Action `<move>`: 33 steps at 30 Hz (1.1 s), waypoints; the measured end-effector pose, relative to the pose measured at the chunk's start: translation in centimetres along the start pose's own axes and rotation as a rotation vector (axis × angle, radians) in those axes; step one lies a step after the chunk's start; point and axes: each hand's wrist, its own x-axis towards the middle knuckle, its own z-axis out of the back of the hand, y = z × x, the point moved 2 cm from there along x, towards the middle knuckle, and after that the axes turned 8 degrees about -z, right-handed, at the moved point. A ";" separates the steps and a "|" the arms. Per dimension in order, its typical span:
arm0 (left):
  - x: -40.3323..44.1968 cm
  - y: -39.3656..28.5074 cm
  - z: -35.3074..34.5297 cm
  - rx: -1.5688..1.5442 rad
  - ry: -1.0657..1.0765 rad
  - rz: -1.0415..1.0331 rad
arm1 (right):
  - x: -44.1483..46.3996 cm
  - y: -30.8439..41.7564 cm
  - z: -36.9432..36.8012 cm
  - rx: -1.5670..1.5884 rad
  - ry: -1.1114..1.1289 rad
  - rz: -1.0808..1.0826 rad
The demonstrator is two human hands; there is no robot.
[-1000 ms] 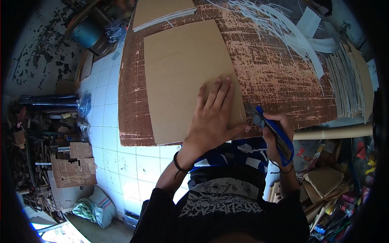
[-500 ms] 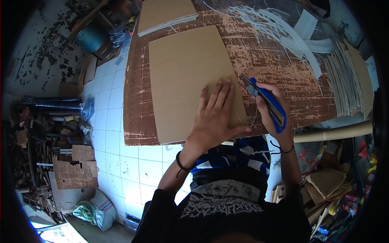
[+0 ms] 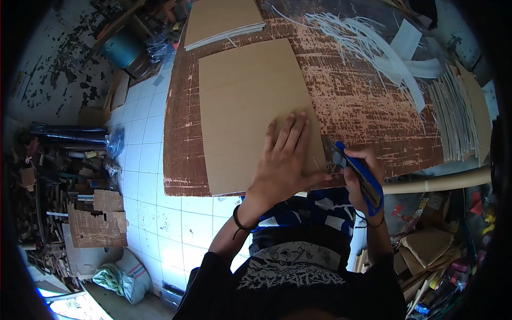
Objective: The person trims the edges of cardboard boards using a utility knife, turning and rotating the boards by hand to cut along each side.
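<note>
A brown cardboard sheet lies on the scratched brown table. My left hand rests flat on the sheet's lower right part, fingers spread and thumb out towards its right edge. Just right of that edge, my right hand is wrapped round a blue utility knife. The knife's blade end points up and left, close beside the sheet's edge near the table's front. Whether the blade touches the sheet or the table cannot be made out.
A stack of cardboard lies at the table's back left. White strips are heaped at the back right. Upright boards stand at the right edge. A long cardboard tube lies below that edge, near piled scraps.
Over the last second my right hand with the knife moved up along the sheet's right edge, then back down towards me. My left hand stayed on the sheet. The whole view shifted slightly.
</note>
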 end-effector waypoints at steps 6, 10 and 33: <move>-0.1 0.0 -0.1 -0.005 -0.015 -0.013 | -2.6 -0.3 1.7 0.077 -0.004 -0.017; -0.1 0.0 -0.2 0.028 0.006 -0.002 | -1.1 -0.7 0.7 0.266 -0.107 -0.129; -0.2 0.0 0.2 -0.008 -0.025 -0.016 | -0.1 -1.2 -0.4 0.083 -0.025 -0.116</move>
